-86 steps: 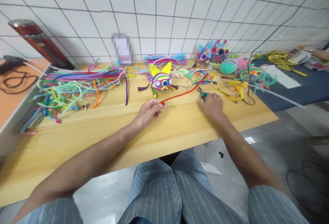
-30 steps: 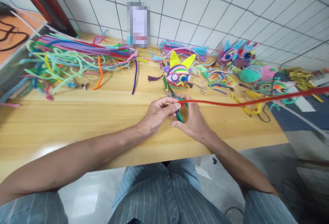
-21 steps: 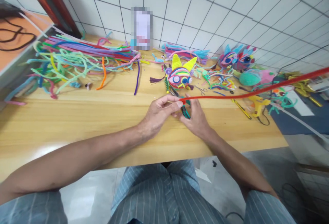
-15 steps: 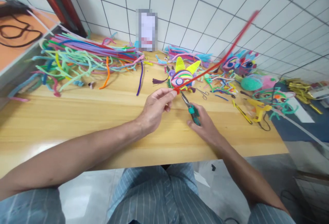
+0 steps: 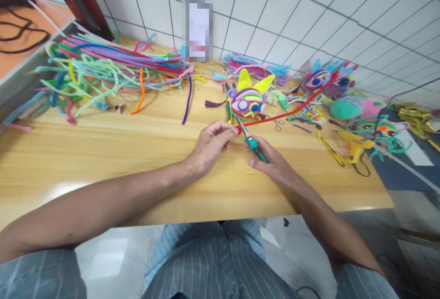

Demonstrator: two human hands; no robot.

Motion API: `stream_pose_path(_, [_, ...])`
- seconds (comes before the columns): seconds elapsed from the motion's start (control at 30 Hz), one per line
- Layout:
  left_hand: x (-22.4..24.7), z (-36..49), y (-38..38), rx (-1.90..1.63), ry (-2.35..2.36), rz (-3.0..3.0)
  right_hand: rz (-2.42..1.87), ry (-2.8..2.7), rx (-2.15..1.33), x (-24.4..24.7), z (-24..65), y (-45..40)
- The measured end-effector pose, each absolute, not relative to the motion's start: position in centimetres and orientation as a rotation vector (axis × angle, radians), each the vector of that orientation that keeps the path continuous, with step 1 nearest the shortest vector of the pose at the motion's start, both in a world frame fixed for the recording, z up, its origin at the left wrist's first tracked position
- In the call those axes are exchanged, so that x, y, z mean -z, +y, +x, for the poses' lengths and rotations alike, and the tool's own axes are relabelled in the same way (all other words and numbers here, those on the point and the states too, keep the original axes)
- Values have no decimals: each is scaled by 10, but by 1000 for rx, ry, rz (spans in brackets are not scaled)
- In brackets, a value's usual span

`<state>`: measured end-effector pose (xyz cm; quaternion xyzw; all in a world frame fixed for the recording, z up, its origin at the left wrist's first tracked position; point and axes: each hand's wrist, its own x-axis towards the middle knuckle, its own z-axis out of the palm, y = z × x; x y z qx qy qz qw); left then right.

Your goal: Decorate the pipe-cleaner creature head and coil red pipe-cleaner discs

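Between thumb and fingers, my left hand (image 5: pixel 215 148) pinches the near end of a long red pipe cleaner (image 5: pixel 285 115), which stretches off to the right and back. My right hand (image 5: pixel 270 154) is closed round the green and black handles of a pair of pliers (image 5: pixel 253 145). The metal jaws point up and left and lie at the red pipe cleaner, close to my left fingertips. Whether the jaws bite on it I cannot tell. Just behind them sits a colourful mask-like figure (image 5: pixel 248 102) with yellow pointed ears and round eyes.
A heap of pipe cleaners (image 5: pixel 113 67) covers the table's back left. Small scissors (image 5: pixel 278 124), a yellow cutter knife (image 5: pixel 330 149) and a yellow glue gun (image 5: pixel 354 145) lie on the right. More decorated figures (image 5: pixel 326 79) stand at the back right. A blurred-out panel (image 5: pixel 199 29) leans on the tiled wall.
The red pipe cleaner's far end has swung down and its near part now lies lower. The pliers' jaws have moved slightly left, up to the pipe cleaner by my left fingertips.
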<state>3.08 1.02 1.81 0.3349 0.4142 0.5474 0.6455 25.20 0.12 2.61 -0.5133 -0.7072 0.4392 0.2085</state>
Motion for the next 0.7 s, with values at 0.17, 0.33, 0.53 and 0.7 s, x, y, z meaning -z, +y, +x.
stream_pose_path(0.17, [-16,31,10,-1237,966,790,-1428,-1988,-1202,-26,247,8])
stream_pose_path(0.33, [-14,32,11,-1233,965,802,-1442,-2020,-1164,-26,244,9])
stream_pose_path(0.53, [-14,32,9,-1177,973,821,-1449,-2021,-1166,-27,244,9])
stream_pose_path(0.7, [-14,32,10,-1175,965,833,-1465,-2033,-1153,-27,243,10])
